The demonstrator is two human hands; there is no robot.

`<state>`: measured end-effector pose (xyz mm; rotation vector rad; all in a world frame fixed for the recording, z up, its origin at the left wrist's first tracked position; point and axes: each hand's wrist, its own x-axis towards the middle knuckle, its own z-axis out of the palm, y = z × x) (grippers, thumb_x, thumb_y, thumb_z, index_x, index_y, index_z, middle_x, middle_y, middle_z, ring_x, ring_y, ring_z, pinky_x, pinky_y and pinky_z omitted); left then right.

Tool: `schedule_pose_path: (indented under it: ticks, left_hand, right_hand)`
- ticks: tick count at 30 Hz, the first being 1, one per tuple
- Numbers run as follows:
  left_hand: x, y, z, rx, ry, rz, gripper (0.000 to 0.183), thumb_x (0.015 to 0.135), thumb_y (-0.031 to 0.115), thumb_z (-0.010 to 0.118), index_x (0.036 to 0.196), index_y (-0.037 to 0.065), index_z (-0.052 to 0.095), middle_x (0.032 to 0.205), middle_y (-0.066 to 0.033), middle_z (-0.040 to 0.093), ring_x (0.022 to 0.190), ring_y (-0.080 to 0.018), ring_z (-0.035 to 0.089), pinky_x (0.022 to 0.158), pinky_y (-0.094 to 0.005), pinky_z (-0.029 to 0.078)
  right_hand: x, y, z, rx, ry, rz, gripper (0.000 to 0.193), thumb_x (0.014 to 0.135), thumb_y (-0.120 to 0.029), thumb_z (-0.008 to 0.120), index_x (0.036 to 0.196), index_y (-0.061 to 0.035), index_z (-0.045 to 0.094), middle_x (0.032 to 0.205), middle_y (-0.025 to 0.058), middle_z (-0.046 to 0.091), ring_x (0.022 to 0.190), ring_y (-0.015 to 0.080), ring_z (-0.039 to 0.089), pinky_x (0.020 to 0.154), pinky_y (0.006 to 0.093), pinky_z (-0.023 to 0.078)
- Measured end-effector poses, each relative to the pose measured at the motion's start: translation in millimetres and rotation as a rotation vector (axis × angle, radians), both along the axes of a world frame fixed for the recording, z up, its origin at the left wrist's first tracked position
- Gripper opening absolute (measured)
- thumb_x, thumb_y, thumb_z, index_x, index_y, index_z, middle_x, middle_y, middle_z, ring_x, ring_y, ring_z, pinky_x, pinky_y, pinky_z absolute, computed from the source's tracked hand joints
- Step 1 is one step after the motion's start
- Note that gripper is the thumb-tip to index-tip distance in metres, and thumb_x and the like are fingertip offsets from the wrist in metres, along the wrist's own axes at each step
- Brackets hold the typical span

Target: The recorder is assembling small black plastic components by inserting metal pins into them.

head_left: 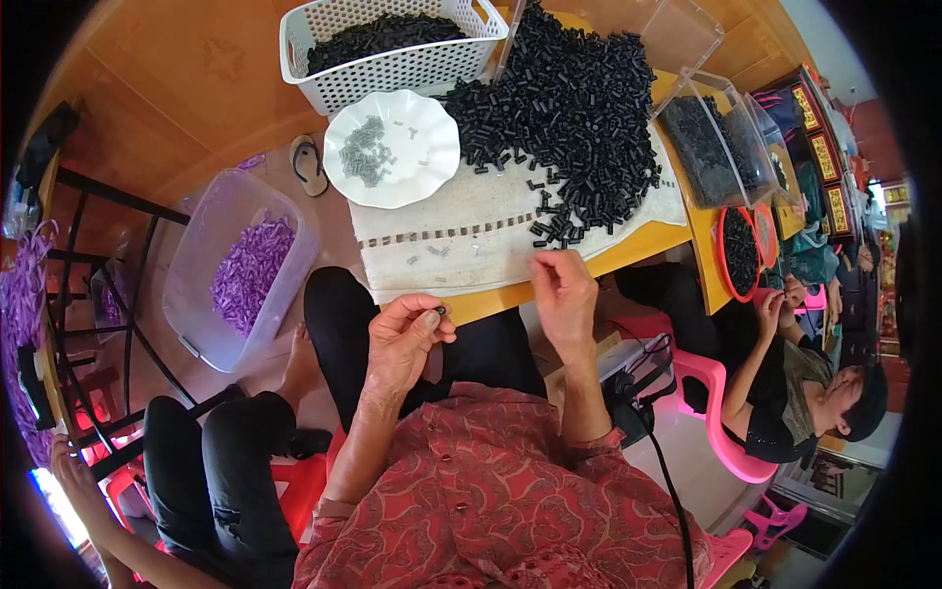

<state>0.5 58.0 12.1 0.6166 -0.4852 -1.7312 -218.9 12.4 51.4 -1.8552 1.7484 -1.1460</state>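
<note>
My left hand is closed in front of the table edge, its thumb and fingers pinching a small black cylindrical piece. To its right, my right hand hovers by the cloth's near edge, thumb and fingertips drawn together; whatever they may hold is too small to make out. Beyond it a large heap of short black cylinders spreads over the white cloth. A scalloped white plate on the left bears many small clear pieces. Some clear bits also lie loose on the cloth.
A white perforated basket of black pieces stands behind the plate. Clear plastic boxes and a red bowl are at right, near a seated co-worker's hands. Left on the floor sits a bin of purple strips; another person sits lower left.
</note>
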Motion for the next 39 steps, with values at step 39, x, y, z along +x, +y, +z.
schedule_pose_path:
  ticks: [39]
  left_hand:
    - [1,3,-4,0.076,-0.002,0.061,0.017,0.092,0.001,0.055,0.107,-0.002,0.061,0.095,-0.0096,0.064,0.08,-0.0162,0.063,0.073,-0.0306,0.054]
  right_hand:
    - [-13,-171,-8,-0.04,0.687,-0.146,0.029,0.089,-0.035,0.056,0.094,-0.0085,0.066,0.099,0.013,0.056,0.091,0.0336,0.054,0.075,0.0476,0.043]
